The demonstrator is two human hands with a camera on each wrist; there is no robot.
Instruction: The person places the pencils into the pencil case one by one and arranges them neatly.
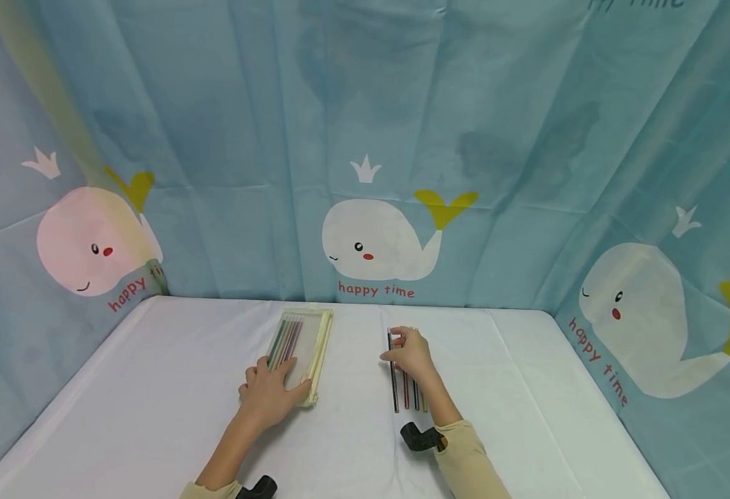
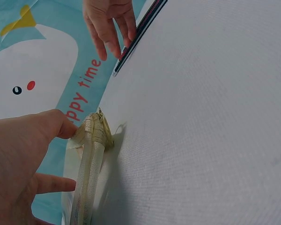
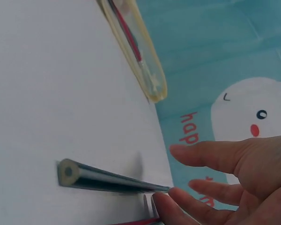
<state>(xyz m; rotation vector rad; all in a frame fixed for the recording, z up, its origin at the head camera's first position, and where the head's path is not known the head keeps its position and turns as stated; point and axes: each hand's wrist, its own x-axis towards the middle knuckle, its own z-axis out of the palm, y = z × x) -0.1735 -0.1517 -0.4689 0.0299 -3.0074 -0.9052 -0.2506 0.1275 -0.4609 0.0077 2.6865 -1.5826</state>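
Observation:
A clear pencil pouch (image 1: 318, 346) with pale yellow edges and a zip lies on the table left of centre, several coloured pencils (image 1: 287, 338) showing inside. My left hand (image 1: 270, 396) rests with spread fingers on its near end; the thumb touches the zip-side corner in the left wrist view. Several loose pencils lie side by side to the right, among them a dark pencil (image 3: 107, 179) at the left of the row and a red pencil (image 1: 406, 394). Over this row is my right hand (image 1: 413, 353), thumb and fingers apart, fingertips close by the dark pencil. Its palm hides part of the row.
A white cloth (image 1: 527, 416) covers the table. Blue curtains with printed whales (image 1: 380, 239) stand along the back and both sides. A black wrist mount (image 1: 419, 438) sits on the right forearm, and another (image 1: 258, 488) on the left.

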